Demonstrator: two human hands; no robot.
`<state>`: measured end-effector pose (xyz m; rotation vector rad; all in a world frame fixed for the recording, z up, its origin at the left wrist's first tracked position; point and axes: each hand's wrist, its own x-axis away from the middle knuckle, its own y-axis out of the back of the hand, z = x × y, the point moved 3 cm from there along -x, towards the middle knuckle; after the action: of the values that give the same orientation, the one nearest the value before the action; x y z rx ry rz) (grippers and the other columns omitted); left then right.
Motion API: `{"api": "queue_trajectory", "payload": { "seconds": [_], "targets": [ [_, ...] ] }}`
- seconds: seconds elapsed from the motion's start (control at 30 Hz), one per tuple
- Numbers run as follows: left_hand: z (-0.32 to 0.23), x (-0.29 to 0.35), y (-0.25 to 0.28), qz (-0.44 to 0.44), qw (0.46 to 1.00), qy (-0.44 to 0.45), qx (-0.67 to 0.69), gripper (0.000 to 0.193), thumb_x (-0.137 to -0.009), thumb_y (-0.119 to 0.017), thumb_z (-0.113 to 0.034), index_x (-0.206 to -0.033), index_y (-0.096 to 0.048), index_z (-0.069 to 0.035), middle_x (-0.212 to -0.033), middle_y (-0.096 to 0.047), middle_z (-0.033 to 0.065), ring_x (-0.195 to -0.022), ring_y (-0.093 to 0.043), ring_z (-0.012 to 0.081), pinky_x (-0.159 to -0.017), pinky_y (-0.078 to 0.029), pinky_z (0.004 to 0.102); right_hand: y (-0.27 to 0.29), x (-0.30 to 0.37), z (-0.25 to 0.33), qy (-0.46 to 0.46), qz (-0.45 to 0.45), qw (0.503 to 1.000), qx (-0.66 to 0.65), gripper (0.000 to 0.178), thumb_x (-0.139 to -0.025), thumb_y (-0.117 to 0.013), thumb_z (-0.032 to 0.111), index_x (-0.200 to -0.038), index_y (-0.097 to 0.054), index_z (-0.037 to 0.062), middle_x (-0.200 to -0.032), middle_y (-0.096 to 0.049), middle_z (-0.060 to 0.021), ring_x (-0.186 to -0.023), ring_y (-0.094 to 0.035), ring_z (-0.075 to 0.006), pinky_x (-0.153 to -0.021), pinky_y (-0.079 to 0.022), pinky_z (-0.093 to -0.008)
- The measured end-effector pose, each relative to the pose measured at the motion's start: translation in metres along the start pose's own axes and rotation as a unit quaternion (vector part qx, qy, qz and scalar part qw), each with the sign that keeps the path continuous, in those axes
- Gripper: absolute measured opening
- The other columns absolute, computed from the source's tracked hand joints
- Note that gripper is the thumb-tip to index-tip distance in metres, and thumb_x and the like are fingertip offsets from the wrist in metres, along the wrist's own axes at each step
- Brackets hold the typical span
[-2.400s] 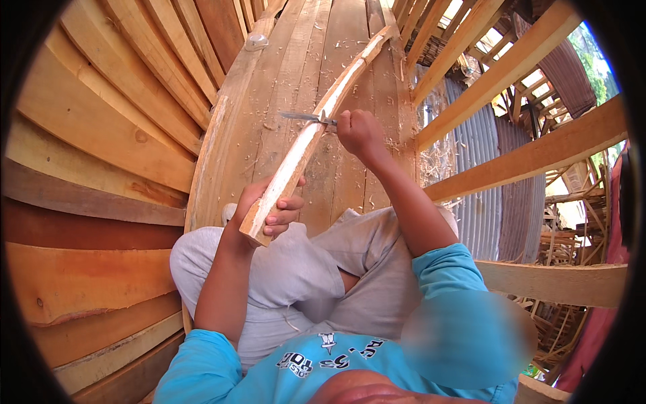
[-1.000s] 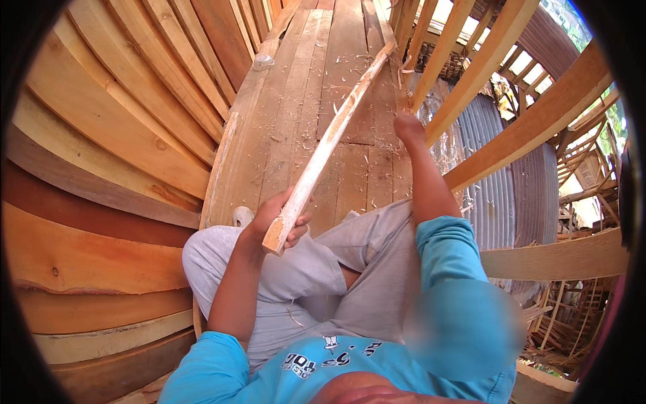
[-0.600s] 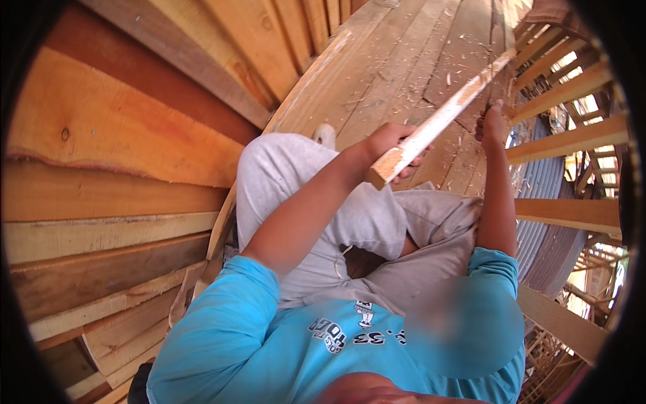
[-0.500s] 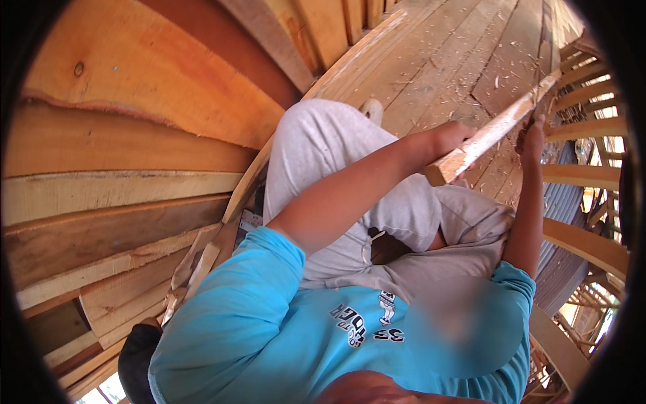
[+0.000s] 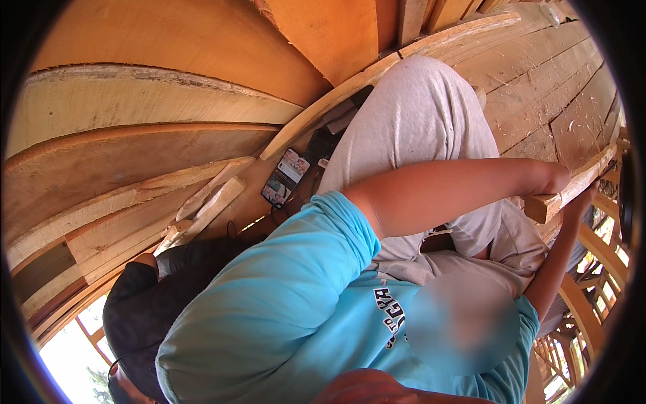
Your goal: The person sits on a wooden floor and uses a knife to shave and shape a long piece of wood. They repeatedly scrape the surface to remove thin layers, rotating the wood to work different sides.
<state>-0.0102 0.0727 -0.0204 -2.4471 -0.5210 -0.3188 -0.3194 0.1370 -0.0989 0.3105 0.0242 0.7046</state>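
A long, squared wooden stick [image 5: 580,183] slants up toward the right rim, its cut end near my lap. My left hand [image 5: 553,179] is closed round it close to that end, with most of its fingers out of sight behind the wood. Along the stick's lower side, farther right, my right hand [image 5: 583,200] is closed. The stick and the dark rim partly cover this hand, so whatever it grips cannot be made out. My left forearm passes over my bent, grey-trousered leg [image 5: 431,108].
Left of my knee lies a phone [image 5: 285,176] with its screen lit. Wooden planks [image 5: 134,151] form a wall at left. Shavings are scattered over the plank floor [image 5: 531,94]. Behind me at lower left is a person in dark clothing [image 5: 141,330]. Curved wooden ribs [image 5: 584,306] stand at right.
The view has swung left, shifting my hands and the stick toward the right rim. The phone and more of the person in dark clothing now show. Both hands stay at the stick.
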Motion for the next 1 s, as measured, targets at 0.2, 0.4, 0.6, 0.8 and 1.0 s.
{"api": "queue_trajectory", "payload": {
  "seconds": [0.2,0.4,0.6,0.8,1.0],
  "targets": [
    [0.02,-0.039,-0.005,0.058,0.997,-0.022,-0.044,0.042,-0.095,-0.034,-0.022,-0.123,-0.056,0.001,-0.121,-0.058,0.0168,-0.107,-0.056,0.0266,-0.092,-0.04,0.0425,0.004,0.004,0.0,-0.018,0.024,1.0,-0.007,0.052,-0.103,-0.025,0.039,-0.139,-0.041,0.0055,-0.132,-0.051,-0.0142,-0.118,-0.055,-0.0297,-0.1,-0.046,-0.0403],
    [0.028,-0.029,-0.021,-0.081,0.991,-0.103,-0.006,0.032,-0.092,-0.044,-0.021,-0.109,-0.067,-0.006,-0.096,-0.068,0.0117,-0.078,-0.066,0.0222,-0.07,-0.051,0.0422,-0.026,0.03,0.023,-0.09,-0.006,0.989,-0.113,0.052,-0.103,-0.026,0.04,-0.141,-0.037,0.0062,-0.136,-0.047,-0.0132,-0.123,-0.051,-0.029,-0.103,-0.044,-0.0411],
    [0.032,-0.062,-0.008,0.035,0.998,-0.041,0.028,0.038,-0.095,-0.038,-0.025,-0.121,-0.056,-0.004,-0.116,-0.057,0.0137,-0.1,-0.055,0.0235,-0.086,-0.042,0.0405,-0.04,0.046,0.042,-0.089,0.014,0.991,-0.102,0.055,-0.104,-0.024,0.039,-0.148,-0.025,0.0065,-0.144,-0.037,-0.0146,-0.132,-0.041,-0.0292,-0.108,-0.039,-0.0414],
    [0.03,-0.044,-0.006,0.018,0.999,-0.029,0.026,0.039,-0.094,-0.04,-0.025,-0.121,-0.06,-0.006,-0.114,-0.061,0.0129,-0.099,-0.059,0.0242,-0.085,-0.046,0.0413,0.002,-0.001,-0.004,-0.044,0.057,0.993,-0.097,0.057,-0.1,-0.037,0.035,-0.146,-0.025,0.0018,-0.143,-0.037,-0.0158,-0.131,-0.042,-0.0288,-0.107,-0.04,-0.0412],
    [0.009,-0.004,0.008,0.002,0.926,0.006,-0.378,0.041,-0.087,-0.043,-0.02,-0.115,-0.065,-0.001,-0.122,-0.062,0.0217,-0.108,-0.062,0.0329,-0.087,-0.05,0.0454,0.002,-0.018,-0.02,-0.199,0.118,0.951,-0.204,0.052,-0.092,-0.059,0.032,-0.13,-0.044,0.001,-0.124,-0.05,-0.0127,-0.116,-0.052,-0.0263,-0.094,-0.048,-0.0425]
  ]
}}
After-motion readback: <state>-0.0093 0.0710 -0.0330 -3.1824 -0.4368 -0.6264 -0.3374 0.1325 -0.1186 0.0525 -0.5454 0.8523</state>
